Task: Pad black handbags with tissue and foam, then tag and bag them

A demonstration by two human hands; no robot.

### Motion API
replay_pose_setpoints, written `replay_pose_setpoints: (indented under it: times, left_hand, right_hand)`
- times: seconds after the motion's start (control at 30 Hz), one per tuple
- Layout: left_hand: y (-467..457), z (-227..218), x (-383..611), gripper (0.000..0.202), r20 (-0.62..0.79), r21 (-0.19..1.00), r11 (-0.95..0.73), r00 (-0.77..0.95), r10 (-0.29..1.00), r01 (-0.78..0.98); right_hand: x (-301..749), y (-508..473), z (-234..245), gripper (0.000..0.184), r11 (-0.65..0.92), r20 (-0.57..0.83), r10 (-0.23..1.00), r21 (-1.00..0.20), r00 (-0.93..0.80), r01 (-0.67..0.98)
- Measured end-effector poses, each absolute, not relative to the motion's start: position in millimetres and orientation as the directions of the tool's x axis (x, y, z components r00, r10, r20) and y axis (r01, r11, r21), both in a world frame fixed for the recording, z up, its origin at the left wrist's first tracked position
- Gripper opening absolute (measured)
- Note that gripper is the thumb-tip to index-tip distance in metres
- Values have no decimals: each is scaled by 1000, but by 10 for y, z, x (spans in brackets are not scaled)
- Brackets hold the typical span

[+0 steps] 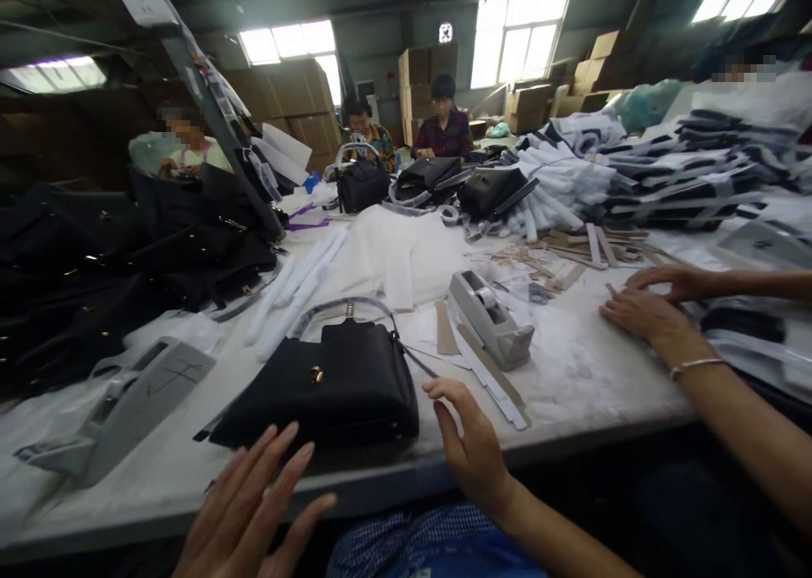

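Note:
A black handbag [330, 379] with a gold clasp lies on the table in front of me, its wrapped handle [346, 301] standing up at the back. My left hand [257, 514] is at the bag's near left side, fingers spread, holding nothing that I can see. To the right of the bag is my right hand [473, 447], its fingers curved and thumb apart. Its fingertips are close to a thin dark strap [419, 362] that runs from the bag's side; whether they touch it I cannot tell.
Grey tape dispensers stand right [491, 320] and left [136, 409] of the bag. Cardboard strips [491, 366] lie beside the right one. Black bags [95, 265] are heaped at left, wrapped parts [685, 172] at right. A co-worker's hands [653, 307] work at right; other people sit across.

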State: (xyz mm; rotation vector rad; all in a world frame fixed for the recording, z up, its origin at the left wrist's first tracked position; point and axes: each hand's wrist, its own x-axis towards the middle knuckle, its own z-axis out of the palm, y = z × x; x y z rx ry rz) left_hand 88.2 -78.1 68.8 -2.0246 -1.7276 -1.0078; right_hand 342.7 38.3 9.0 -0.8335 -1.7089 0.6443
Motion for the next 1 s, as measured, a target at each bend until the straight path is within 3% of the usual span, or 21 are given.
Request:
replay_pose_setpoints:
  times: [0.07,0.17,0.23,0.3,0.47,0.53,0.63,0.73,0.8,0.87,1.0]
  left_hand:
    - [-443,766,783,69,549,-27,-317,279,788,948]
    - [-59,773,560,88,321,-174,-340,379,868,924]
    - [59,716,421,93,249,-160,-335,367,897,928]
    - [73,625,357,92,234,-103,-327,343,910,939]
    - [-59,366,582,62,340,24,-330,303,890,944]
    - [-74,324,713,49,414,32,-328,287,864,944]
    - [-36,371,795,37,495,-3,-285,249,833,958]
    - [5,469,723,36,533,-2,-207,176,828,978]
    - [9,502,647,39,544,27,-185,141,827,982]
    - [-1,485,610,40,558,49,-188,129,819,981]
    - [-36,340,777,38,554,22,-263,207,806,964]
  right_hand:
    - [3488,336,-88,24,605,528,796,-721,-296,339]
    - [3561,326,-242,41,687,388,714,-550,-583,475]
    - [3659,389,-275,48,733,313,666,-441,-677,518]
    - [3805,510,-274,42,725,268,682,-367,-680,583]
    - [4157,808,-195,32,601,282,794,-233,-538,764]
    - [4158,777,-147,29,614,325,778,-216,-538,759]
    - [3954,552,-111,32,753,342,657,-257,-672,605]
    - [3695,368,-173,65,821,244,555,-315,-795,476]
    - [3642,404,-247,80,804,193,578,-301,-793,513]
    - [3732,557,-298,77,743,192,667,-237,-720,626]
    - [4075,851,-182,44,592,327,787,-159,-523,790]
